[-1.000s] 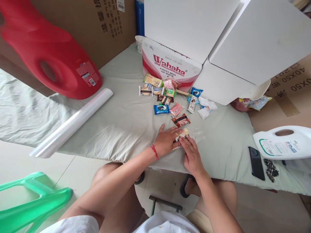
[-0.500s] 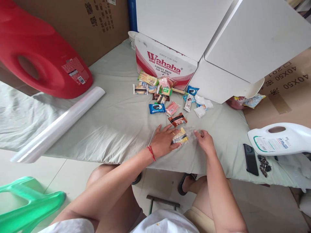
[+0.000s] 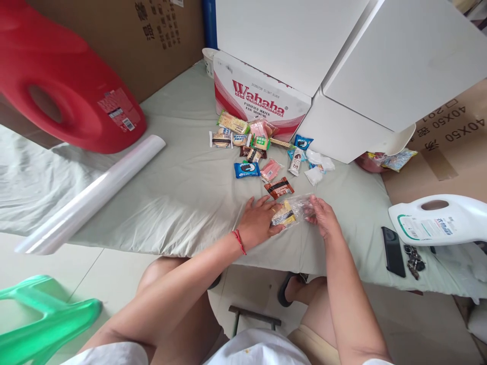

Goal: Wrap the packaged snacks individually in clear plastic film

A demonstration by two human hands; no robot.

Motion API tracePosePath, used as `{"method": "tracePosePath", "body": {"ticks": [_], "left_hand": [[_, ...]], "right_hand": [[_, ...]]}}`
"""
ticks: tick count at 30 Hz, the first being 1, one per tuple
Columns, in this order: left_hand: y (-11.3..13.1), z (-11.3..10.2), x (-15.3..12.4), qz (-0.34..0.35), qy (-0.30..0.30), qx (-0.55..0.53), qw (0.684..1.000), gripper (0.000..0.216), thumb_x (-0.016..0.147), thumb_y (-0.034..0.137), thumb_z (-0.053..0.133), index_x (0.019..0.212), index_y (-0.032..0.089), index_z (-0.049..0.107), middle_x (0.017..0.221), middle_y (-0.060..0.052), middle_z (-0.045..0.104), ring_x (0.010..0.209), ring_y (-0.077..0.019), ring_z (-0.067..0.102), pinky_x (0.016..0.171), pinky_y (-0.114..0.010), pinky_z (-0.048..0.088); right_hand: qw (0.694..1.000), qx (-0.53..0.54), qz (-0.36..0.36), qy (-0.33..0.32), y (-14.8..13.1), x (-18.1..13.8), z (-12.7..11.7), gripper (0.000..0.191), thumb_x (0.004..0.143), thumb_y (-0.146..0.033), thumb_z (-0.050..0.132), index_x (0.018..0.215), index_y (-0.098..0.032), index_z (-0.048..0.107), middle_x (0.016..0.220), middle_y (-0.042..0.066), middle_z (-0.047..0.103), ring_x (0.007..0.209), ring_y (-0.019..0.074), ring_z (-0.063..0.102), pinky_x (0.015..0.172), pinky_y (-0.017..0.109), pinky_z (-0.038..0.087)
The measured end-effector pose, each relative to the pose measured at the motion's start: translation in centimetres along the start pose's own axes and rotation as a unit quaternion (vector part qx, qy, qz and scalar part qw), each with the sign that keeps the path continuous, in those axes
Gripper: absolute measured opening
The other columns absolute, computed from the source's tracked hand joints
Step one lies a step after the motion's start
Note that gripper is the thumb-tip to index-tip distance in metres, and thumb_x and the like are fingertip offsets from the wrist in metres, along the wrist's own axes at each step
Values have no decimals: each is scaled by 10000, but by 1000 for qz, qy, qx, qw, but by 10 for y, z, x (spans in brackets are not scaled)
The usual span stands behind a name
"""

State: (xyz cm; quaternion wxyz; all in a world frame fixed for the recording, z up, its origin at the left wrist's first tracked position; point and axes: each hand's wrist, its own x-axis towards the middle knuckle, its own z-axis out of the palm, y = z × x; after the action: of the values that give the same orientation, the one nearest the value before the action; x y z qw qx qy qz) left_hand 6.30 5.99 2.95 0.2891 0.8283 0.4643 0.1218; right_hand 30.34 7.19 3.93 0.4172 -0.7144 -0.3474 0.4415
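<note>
Our left hand (image 3: 258, 220) lies palm down, fingers spread, over the left end of a yellow packet (image 3: 287, 215), hiding that end from us. Our right hand (image 3: 323, 215) has thumb and fingers closed on the right end of clear film (image 3: 302, 204); its outline is hard to trace, and we cannot tell whether the packet lies inside or under it. Both forearms reach over the near edge of the cloth-covered surface (image 3: 182, 187), the left slanting more, the right steeper. The packet rests close to that edge, about midway along. Just beyond it we see a brown packet (image 3: 279, 188), then overlapping snack packets (image 3: 240, 140), partly hiding one another, before a Wahaha carton (image 3: 258, 101). Toward the right near corner sit a black phone (image 3: 393, 252) and a white bottle (image 3: 443, 230); at the left, a red jug (image 3: 91, 86) is cut off
</note>
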Motion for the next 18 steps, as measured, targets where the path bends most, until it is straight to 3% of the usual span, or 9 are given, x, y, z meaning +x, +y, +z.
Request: {"method": "tracePosePath", "body": {"ticks": [3,7,10,13,16,18], "left_hand": [[1,0,-1,2,26,15,1000,601,907,520,629,1443,260,547,1530,-108,525,1468,-343,349,1194,-558,238],[7,-2,-1,-19,34,30,999,578,893,544,634,1403,278,581,1336,-117,622,1289,-341,485,1031,-483,407],[11,-3,-1,-41,27,17,999,544,905,518,617,1383,260,592,1252,-131,631,1218,-354,509,907,-452,472],[11,1,0,-69,9,-22,997,368,918,426,590,1206,216,680,1195,-145,618,1057,-326,593,768,-407,503],[9,7,1,-83,-4,-53,995,262,873,300,607,1106,202,677,1188,-133,600,882,-257,637,749,-384,511],[8,9,2,-93,-3,-63,994,298,831,246,622,1122,191,649,1208,-138,588,881,-252,645,773,-381,522]], "right_hand": [[999,7,-34,28,-7,3,13,530,562,-598,859,819,-170,681,659,-13,625,518,111,466,426,237,359],[986,2,-156,62,-19,-14,33,392,679,-536,802,791,-177,691,691,-5,646,581,133,526,532,261,439],[954,-114,-274,30,-20,-45,51,254,850,-452,696,832,-202,735,777,22,674,681,159,594,651,280,501],[905,-223,-362,-12,-10,-74,66,239,970,-355,568,915,-232,765,821,36,656,729,169,628,692,289,525],[879,-270,-391,-35,4,-89,72,298,1023,-299,471,1055,-235,759,867,55,647,786,182,661,720,299,554],[870,-291,-396,-51,13,-92,71,319,1032,-288,445,1135,-235,742,925,74,649,851,198,671,764,315,572]]}}
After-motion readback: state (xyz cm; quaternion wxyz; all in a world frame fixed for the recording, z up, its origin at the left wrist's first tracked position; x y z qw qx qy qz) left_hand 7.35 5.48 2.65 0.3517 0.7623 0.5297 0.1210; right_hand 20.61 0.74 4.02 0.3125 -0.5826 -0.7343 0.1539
